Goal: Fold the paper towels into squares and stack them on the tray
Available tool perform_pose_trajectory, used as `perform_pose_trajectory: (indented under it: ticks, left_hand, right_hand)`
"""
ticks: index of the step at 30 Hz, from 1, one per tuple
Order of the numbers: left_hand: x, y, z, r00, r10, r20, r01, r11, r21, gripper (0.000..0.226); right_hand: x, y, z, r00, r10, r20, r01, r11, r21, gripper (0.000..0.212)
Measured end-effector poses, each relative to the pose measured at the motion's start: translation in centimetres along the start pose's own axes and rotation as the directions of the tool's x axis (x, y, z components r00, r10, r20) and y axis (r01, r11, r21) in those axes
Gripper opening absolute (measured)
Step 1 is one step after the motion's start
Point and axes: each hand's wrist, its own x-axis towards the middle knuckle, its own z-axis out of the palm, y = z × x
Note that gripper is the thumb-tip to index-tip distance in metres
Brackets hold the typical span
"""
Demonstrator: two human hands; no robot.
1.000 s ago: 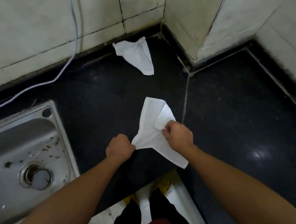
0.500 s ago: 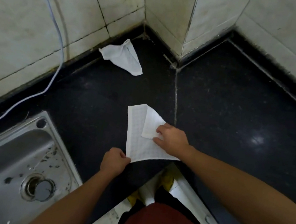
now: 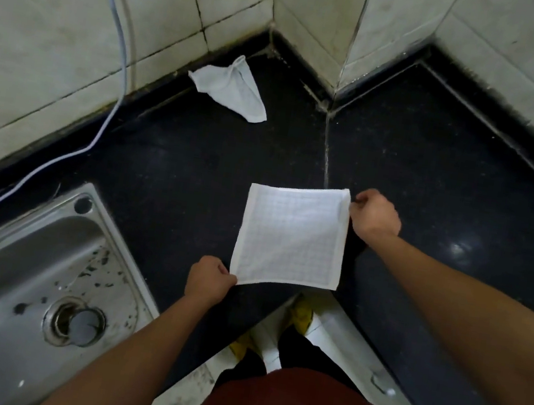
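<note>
— White and flat, the paper towel (image 3: 291, 237) is stretching over the counter (image 3: 178, 161); left hand (image 3: 209, 280) and right hand (image 3: 374, 218) are pinching opposite corners.
— No fold is showing yet. The crumpled towel (image 3: 230, 87) is waiting by the wall, and I'm seeing no tray.

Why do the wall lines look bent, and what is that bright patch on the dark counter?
Head view: the wide-angle lens bows the straight joints of the tiled wall, most near the edges. Head view: the bright patch is glare from a light on the glossy black counter. Head view: the paper towel is sharp, its grid readable.
</note>
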Motion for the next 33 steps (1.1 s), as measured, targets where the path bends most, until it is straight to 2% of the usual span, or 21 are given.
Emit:
perform_pose_trajectory:
  ticks: [2, 3, 5, 7, 9, 12, 16, 18, 19, 21, 23, 27, 29, 33]
  left_hand:
    - [-0.1, 0.0, 0.2, 1.0, 0.018, -0.008, -0.018, 0.999, -0.046, 0.016]
    - [-0.2, 0.0, 0.3, 1.0, 0.016, -0.014, -0.017, 0.997, -0.079, 0.018]
    - [-0.2, 0.0, 0.5, 1.0, -0.001, -0.012, 0.0, 0.988, -0.155, 0.016]
    - [-0.4, 0.0, 0.7, 1.0, -0.015, 0.003, 0.015, 0.97, -0.243, 0.013]
    - [-0.3, -0.1, 0.8, 1.0, 0.005, 0.013, -0.001, 0.953, -0.302, 0.016]
    - [-0.5, -0.8, 0.6, 0.992, 0.122, 0.042, -0.11, 0.97, -0.218, 0.012]
    - [-1.0, -2.0, 0.6, 0.945, 0.304, 0.122, -0.31, 0.95, 0.033, 0.014]
    - [-1.5, -2.1, 0.7, 0.918, 0.356, 0.176, -0.381, 0.913, 0.142, 0.007]
    - [-1.7, -2.2, 0.7, 0.907, 0.368, 0.207, -0.408, 0.891, 0.202, 0.016]
    - [-1.9, -2.2, 0.7, 0.881, 0.399, 0.254, -0.467, 0.818, 0.336, 0.024]
    - [-2.2, -1.7, 0.3, 0.855, 0.449, 0.26, -0.519, 0.744, 0.421, 0.018]
    - [-1.3, 1.1, -2.0, 0.833, 0.52, 0.188, -0.546, 0.717, 0.434, 0.008]
    - [0.2, 3.0, -3.4, 0.86, 0.493, 0.129, -0.501, 0.771, 0.394, 0.008]
    - [4.2, 6.3, -4.9, 0.914, 0.405, -0.008, -0.391, 0.886, 0.249, 0.006]
  right_hand:
    - [-1.5, 0.8, -0.7, 0.985, -0.17, -0.037, 0.164, 0.978, -0.129, 0.028]
    - [-2.6, 1.0, -0.6, 0.958, -0.287, 0.0, 0.283, 0.947, -0.148, 0.027]
    - [-5.8, 1.2, 0.3, 0.855, -0.487, 0.18, 0.514, 0.842, -0.162, 0.028]
    - [-9.3, 1.7, 2.2, 0.732, -0.564, 0.383, 0.67, 0.697, -0.253, 0.041]
    - [-11.2, 2.8, 3.9, 0.682, -0.577, 0.45, 0.73, 0.576, -0.367, 0.048]
    - [-11.8, 3.9, 4.7, 0.707, -0.599, 0.375, 0.704, 0.549, -0.451, 0.037]
    - [-11.8, 5.9, 4.5, 0.67, -0.683, 0.292, 0.733, 0.543, -0.41, 0.023]
    - [-12.1, 6.3, 3.7, 0.674, -0.676, 0.298, 0.737, 0.593, -0.324, 0.015]
    - [-12.2, 6.5, 3.3, 0.687, -0.665, 0.293, 0.727, 0.626, -0.282, 0.009]
    - [-12.2, 6.6, 2.4, 0.731, -0.613, 0.3, 0.68, 0.693, -0.239, 0.013]
    - [-12.2, 6.6, 1.3, 0.756, -0.581, 0.302, 0.645, 0.74, -0.193, 0.017]
    - [-9.7, 5.5, -1.3, 0.853, -0.442, 0.278, 0.472, 0.88, -0.049, 0.009]
    - [-7.6, 4.4, -2.1, 0.903, -0.358, 0.24, 0.354, 0.933, 0.058, 0.006]
    - [-3.4, 1.5, -2.4, 0.952, -0.264, 0.153, 0.244, 0.96, 0.135, 0.005]
